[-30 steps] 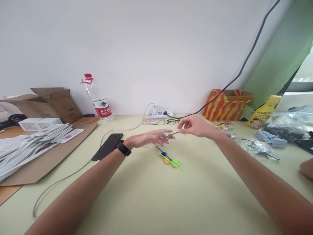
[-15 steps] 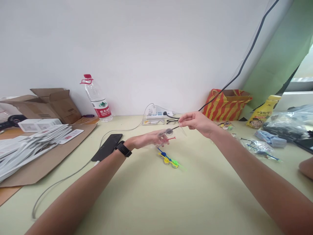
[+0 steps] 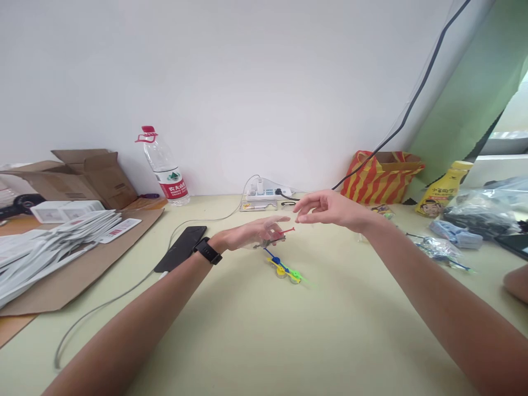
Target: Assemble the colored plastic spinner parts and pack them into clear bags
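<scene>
My left hand (image 3: pixel 249 235), with a black watch (image 3: pixel 208 250) on its wrist, is stretched over the pale table (image 3: pixel 264 330). Its fingers are closed loosely on a thin red stick (image 3: pixel 287 231), a small dark piece (image 3: pixel 264 242) and what looks like a clear bag. My right hand (image 3: pixel 330 212) hovers just right of the red stick's tip, fingers apart and holding nothing. Below both hands, a small cluster of blue, yellow and green plastic pieces (image 3: pixel 285 268) lies on the table.
A black phone (image 3: pixel 181 247) and grey cable lie left of my wrist. At the left are white packets (image 3: pixel 49 236), a cardboard box (image 3: pixel 82 173) and a water bottle (image 3: pixel 165 168). A power strip (image 3: pixel 264 195), striped bag (image 3: pixel 381 176), yellow bottle (image 3: pixel 443 190) and plastic bags (image 3: pixel 487 212) line the back and right. Another person's hand (image 3: pixel 517 283) shows at the right edge.
My right hand let go of the dark stick with its round piece, which now rests at my left fingers. The right fingers have spread open and dropped slightly.
</scene>
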A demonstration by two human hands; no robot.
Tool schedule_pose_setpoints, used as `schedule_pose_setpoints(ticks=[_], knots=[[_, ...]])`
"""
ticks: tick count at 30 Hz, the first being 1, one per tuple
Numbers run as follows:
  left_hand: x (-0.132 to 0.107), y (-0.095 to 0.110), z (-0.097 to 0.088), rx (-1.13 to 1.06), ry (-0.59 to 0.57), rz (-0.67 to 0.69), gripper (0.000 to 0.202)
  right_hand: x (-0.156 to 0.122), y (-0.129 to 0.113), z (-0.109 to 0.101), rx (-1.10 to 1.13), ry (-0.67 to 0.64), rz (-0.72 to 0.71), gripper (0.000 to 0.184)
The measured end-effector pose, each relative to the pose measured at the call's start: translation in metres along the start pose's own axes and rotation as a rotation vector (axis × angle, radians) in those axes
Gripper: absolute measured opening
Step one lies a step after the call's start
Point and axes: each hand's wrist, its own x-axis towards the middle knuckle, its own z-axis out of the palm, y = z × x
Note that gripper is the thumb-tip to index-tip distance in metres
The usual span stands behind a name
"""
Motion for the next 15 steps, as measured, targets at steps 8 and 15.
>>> schedule_pose_setpoints(ticks=[8, 15], knots=[[-0.002, 0.007, 0.003, -0.453, -0.017, -0.045, 0.077, -0.002, -0.008, 0.009, 0.028, 0.217, -0.254, 0.034], [-0.001, -0.001, 0.008, -0.613, 0.071, -0.032, 0.044, -0.001, -0.008, 0.008, -0.119, 0.454, -0.270, 0.034]])
